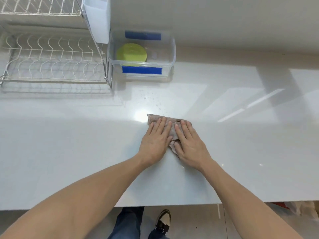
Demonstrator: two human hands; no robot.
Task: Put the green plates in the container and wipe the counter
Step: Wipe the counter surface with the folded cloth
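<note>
A stack of green plates (131,54) lies inside the clear plastic container (170,64) with blue clips, at the back of the white counter (69,144). A brownish cloth (156,118) lies flat on the counter's middle. My left hand (155,140) and my right hand (189,144) press side by side on the cloth, palms down and fingers stretched out, covering most of it. Small water droplets (152,100) dot the counter just beyond the cloth.
A white wire dish rack (51,57) stands at the back left, with a white holder (98,18) hanging on its side. The wall runs behind the container. The counter's front edge (164,205) lies near my legs and shoe.
</note>
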